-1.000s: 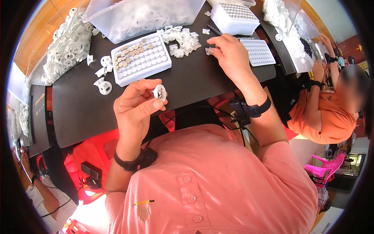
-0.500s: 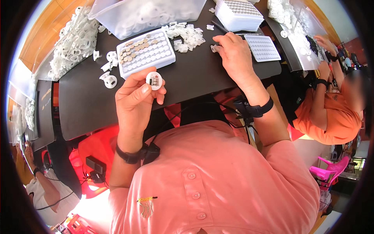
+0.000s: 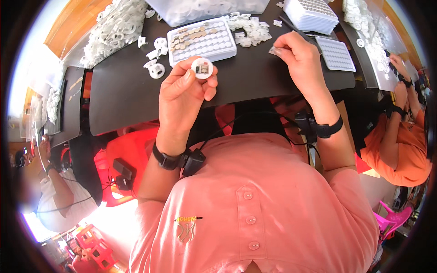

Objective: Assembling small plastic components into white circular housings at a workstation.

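Note:
My left hand (image 3: 185,91) is closed on a round white plastic housing (image 3: 198,76), held upright between thumb and fingers. Dark and metallic parts show inside its open face. Off to the right, my right hand (image 3: 302,59) pinches a small translucent plastic piece (image 3: 273,51) at its fingertips, above the black table. Just beyond the left hand sits a white tray (image 3: 226,53) with rows of round pockets, some holding tan discs. Several loose white housings (image 3: 157,70) lie left of that tray. A heap of small clear-white clips (image 3: 249,31) is at the tray's right.
A translucent bin (image 3: 182,18) of white parts stands at the far edge. Stacked trays (image 3: 307,20), a flat white tray (image 3: 336,54) and a dark thin tool (image 3: 291,26) lie at right. Large heaps of white parts (image 3: 116,34) flank the table (image 3: 132,100). Co-workers sit either side.
The whole view has shifted. Relative to the table, my right hand has drawn nearer to me with the small piece. My left hand still holds the housing.

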Tool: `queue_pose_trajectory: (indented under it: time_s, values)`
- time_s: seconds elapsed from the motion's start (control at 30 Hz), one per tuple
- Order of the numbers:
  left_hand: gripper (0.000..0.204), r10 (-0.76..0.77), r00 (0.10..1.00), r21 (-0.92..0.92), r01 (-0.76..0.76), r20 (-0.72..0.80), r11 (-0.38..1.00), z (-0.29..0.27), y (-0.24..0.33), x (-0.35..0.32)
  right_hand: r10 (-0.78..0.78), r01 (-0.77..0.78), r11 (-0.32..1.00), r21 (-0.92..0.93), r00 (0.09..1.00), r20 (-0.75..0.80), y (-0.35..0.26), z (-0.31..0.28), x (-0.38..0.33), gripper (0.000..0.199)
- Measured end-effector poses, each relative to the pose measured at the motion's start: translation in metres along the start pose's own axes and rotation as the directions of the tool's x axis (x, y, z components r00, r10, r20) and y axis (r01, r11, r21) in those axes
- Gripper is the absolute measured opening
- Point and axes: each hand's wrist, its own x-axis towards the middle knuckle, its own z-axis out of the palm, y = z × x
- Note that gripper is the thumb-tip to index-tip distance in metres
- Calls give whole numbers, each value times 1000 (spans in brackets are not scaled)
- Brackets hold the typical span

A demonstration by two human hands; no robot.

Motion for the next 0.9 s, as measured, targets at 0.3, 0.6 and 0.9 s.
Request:
queue_pose_trajectory:
  time_s: [0.3,0.6,0.9]
  values:
    - [30,4,1000,-50,-5,-20,999,1,0,-2,47,-180,636,750,980,195,-94,48,10,6]
    - [31,-12,998,-5,12,-69,1000,2,0,-3,35,-175,788,590,970,241,-94,57,14,9]
    - [33,-40,998,1,40,-55,999,-1,2,0,-24,-170,800,576,949,314,-95,52,20,10]
